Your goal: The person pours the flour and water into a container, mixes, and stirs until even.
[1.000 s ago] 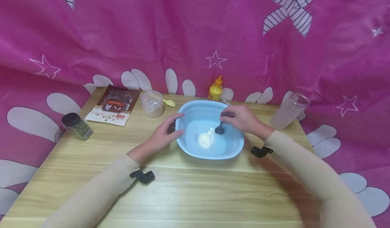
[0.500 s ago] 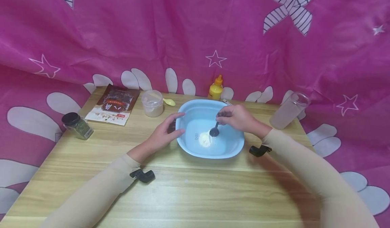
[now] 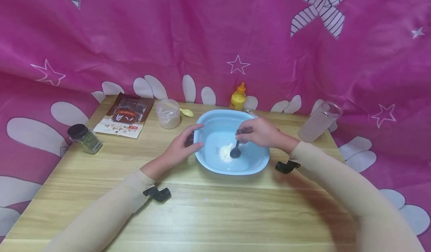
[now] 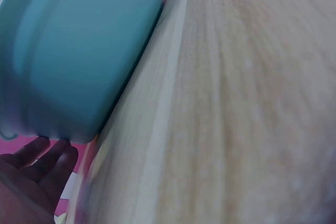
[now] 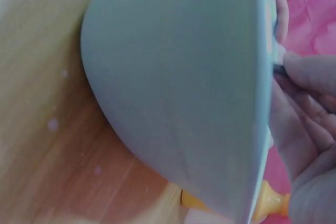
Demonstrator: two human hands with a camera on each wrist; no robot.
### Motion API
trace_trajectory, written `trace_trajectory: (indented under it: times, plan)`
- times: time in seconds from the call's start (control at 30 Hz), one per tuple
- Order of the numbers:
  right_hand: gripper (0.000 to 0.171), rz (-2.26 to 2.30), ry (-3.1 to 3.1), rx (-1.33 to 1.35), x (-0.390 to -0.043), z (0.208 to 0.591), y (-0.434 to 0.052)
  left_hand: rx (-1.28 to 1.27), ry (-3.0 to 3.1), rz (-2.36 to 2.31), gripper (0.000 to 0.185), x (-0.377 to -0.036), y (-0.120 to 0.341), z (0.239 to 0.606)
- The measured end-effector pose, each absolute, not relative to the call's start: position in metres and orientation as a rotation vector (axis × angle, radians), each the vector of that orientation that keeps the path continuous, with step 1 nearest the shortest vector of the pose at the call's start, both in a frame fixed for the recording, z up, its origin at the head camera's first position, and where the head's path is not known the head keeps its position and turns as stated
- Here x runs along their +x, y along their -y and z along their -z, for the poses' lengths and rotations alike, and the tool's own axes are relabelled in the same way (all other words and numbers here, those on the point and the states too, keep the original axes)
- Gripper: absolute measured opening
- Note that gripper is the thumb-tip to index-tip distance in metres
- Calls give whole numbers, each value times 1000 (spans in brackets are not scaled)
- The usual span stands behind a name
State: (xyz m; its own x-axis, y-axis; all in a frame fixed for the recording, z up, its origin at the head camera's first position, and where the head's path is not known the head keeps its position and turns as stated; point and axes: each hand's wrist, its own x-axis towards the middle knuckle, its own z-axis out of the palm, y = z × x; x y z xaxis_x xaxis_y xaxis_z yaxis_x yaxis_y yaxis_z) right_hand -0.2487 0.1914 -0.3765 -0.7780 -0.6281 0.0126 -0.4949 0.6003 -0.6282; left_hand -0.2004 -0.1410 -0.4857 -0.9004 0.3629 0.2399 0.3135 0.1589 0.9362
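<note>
Right hand (image 3: 259, 133) is closed in a pinch round the handle of a dark spoon (image 3: 235, 151), whose bowl is set into a small heap of white powder (image 3: 226, 151) at the floor of the light blue basin (image 3: 215, 123), near the table's middle. Left hand (image 3: 183, 147) is laid against the basin's left wall, thumb and fingers curved loosely round it; the left wrist view shows fingertips (image 4: 52, 153) touching the wall's base. Judged as a stirring or scooping step: short strokes kept low on the basin floor should hold the powder inside, with the left hand bracing against sliding. Outward, 1 clear tub (image 3: 168, 114) with a yellow spoon (image 3: 186, 112) behind it stands near on the left, 1 yellow squeeze bottle (image 3: 238, 97) just behind the basin, 1 clear tumbler (image 3: 319, 122) to the right, near the table edge. A brown packet (image 3: 123, 116) and a dark-lidded jar (image 3: 84, 139) lie well apart at the left edge. Open wooden table (image 3: 215, 210) lies in front.
</note>
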Motion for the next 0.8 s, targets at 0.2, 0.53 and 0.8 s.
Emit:
trace_trajectory:
  times: [0.2, 0.53, 0.8]
  plan:
    - [9, 954, -2814, -897, -263, 381, -194, 686, -2359, -1892, 64, -200, 142, 488]
    - [6, 854, -2782, -907, -254, 376, -200, 692, -2355, -1881, 64, -199, 140, 484]
    - [5, 857, -2563, -1000, -242, 370, -189, 695, -2360, -1891, 64, -200, 142, 486]
